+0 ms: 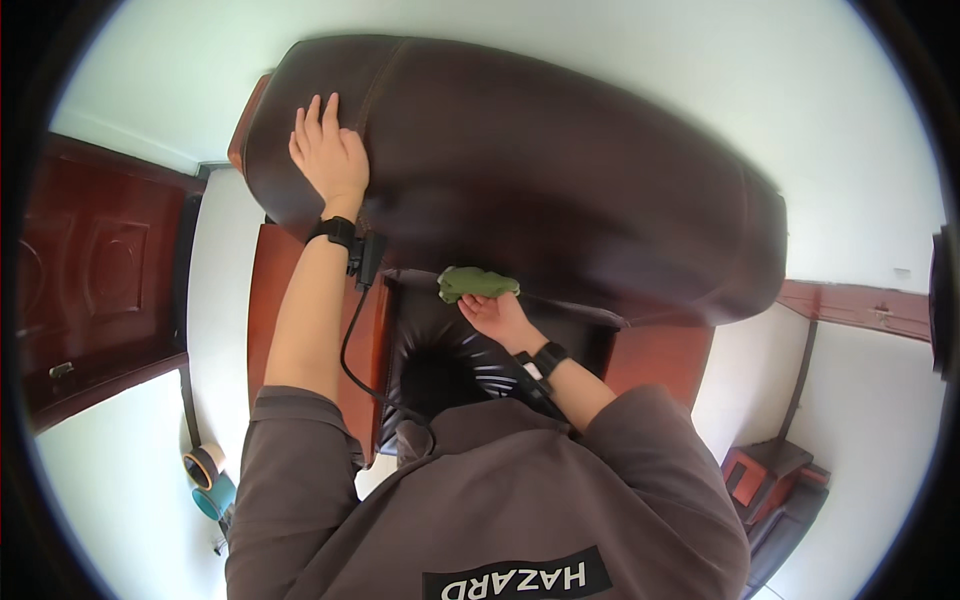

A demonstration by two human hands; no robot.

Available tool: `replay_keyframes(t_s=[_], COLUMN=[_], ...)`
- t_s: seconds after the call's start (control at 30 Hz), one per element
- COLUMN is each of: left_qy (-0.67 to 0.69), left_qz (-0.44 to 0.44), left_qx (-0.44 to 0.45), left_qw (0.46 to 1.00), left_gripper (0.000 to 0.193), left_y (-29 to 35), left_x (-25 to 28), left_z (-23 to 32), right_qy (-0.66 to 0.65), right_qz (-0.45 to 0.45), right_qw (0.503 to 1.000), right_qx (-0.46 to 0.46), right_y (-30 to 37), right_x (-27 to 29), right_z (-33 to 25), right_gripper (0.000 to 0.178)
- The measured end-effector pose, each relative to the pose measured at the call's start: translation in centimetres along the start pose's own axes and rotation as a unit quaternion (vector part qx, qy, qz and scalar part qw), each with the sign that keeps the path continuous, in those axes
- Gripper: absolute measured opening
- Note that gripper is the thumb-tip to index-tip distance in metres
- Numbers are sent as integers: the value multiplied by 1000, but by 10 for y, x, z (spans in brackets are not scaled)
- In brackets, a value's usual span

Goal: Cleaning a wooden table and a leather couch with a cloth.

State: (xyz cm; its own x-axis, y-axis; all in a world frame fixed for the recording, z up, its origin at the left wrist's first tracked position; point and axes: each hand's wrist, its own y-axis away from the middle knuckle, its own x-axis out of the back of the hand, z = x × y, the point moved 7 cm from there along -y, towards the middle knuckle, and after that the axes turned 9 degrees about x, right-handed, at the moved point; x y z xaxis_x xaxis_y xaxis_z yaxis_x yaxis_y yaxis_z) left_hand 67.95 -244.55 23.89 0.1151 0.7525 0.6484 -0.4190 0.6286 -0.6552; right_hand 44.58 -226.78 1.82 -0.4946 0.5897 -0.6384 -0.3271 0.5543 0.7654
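Observation:
A long dark brown leather sofa backrest (540, 160) curves across the upper middle. My left hand (328, 158) lies on its left part near a stitched seam, fingers stretched out, holding nothing. Lower down, by the backrest's bottom edge, my right hand (495, 318) grips a folded green cloth (478, 284). Its palm is turned up, with the fingers partly hidden beneath the cloth. Below the cloth is a shiny black seat (540, 322), partly covered by my body.
Reddish wooden panels (660, 362) flank the seat. A black cable (345, 350) runs from my left wrist's device toward my body. To the left are a dark red door (100, 280) and a teal bin (212, 497). Dark wooden furniture (770, 485) stands at lower right.

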Motion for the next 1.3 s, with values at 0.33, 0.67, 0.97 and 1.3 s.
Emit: replay_keyframes(t_s=[0.33,0.67,0.97,1.3], left_qy=[-77,-104,-76,309], left_qz=[0,-73,17,-750], left_qx=[-102,6,72,299], left_qw=[992,992,994,503], left_gripper=[42,40,47,52], left_y=[-11,0,86,337], left_x=[-3,-29,-18,94], left_z=[17,-16,8,166], right_qy=[64,-248,-196,6], right_qz=[-150,-261,-231,-273], right_qw=[977,853,872,960], right_qx=[139,377,383,64], right_y=[137,259,275,244], right_x=[12,134,192,67], right_z=[-134,-254,-288,-180], right_gripper=[34,44,41,38])
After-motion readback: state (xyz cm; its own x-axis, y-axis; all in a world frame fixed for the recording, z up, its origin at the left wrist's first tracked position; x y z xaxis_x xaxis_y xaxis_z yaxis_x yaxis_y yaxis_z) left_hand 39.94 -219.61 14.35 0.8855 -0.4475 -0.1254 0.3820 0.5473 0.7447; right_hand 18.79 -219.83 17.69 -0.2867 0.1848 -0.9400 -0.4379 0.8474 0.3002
